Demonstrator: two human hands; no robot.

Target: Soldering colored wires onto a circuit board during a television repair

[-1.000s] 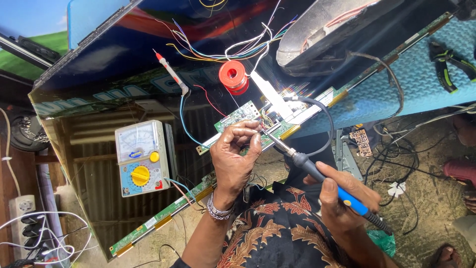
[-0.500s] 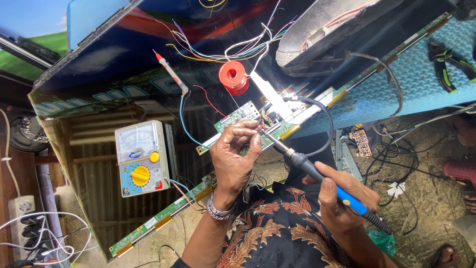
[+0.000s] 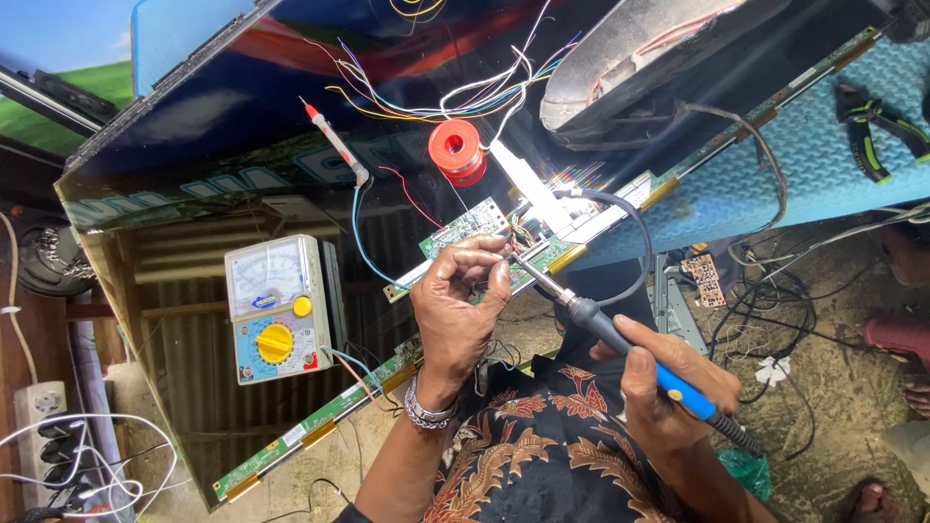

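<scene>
Outdoors on bare, sandy ground littered with cables, a large flat display panel [image 3: 320, 126] lies face up across the work area, its glossy surface mirroring sky and corrugated sheeting. A long green strip board [image 3: 320, 426] runs along its lower edge, and a blue textured mat [image 3: 804, 155] with a pair of black pliers [image 3: 877, 121] sits to the right. On the panel rest an analogue multimeter [image 3: 276, 308] with a yellow dial, a red spool of solder [image 3: 455, 150], a red-tipped test probe [image 3: 334, 143] and a tangle of thin coloured wires [image 3: 465, 87].

A small green circuit board [image 3: 465, 228] lies at the panel's edge, directly under the left hand [image 3: 455, 310]. That hand's thumb and forefinger are pressed together, pinching something thin at the board; what exactly it is cannot be made out. The right hand [image 3: 668, 387] is wrapped in a closed grip around the blue handle of a soldering iron [image 3: 601, 324], whose tip reaches the board right beside the left fingertips [image 3: 499, 257].

The hot tip sits so close to the pinching fingers that a small slip could burn them. Lingering heat might, I judge, lift a pad or bridge neighbouring joints, and the iron's cord looping over the panel could snag and drag the tip across the board or the screen.
</scene>
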